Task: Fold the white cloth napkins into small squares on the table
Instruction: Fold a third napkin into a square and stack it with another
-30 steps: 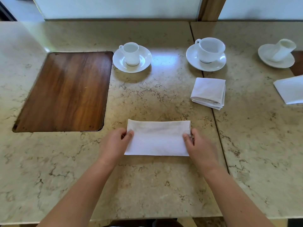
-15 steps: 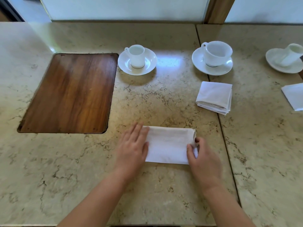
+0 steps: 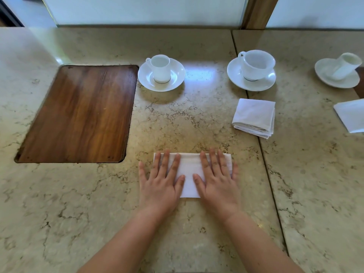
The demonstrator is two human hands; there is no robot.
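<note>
A white cloth napkin (image 3: 189, 172), folded to a flat rectangle, lies on the marble table (image 3: 88, 203) in front of me. My left hand (image 3: 160, 181) rests flat on its left half with fingers spread. My right hand (image 3: 216, 180) lies flat on its right half, fingers spread as well. Both palms press down and hold nothing. A folded square napkin (image 3: 254, 117) sits further back on the right. Another white napkin (image 3: 351, 115) is cut off by the right edge.
A wooden inset panel (image 3: 78, 115) fills the left of the table. Three white cups on saucers stand at the back: a small one (image 3: 160, 69), a wide one (image 3: 255, 66), and a tilted one (image 3: 343, 67). A seam (image 3: 267, 170) divides the tabletops.
The napkin went from a long rectangle gripped at both ends to a shorter folded one. Both hands have let go of the edges and now lie flat on top of it.
</note>
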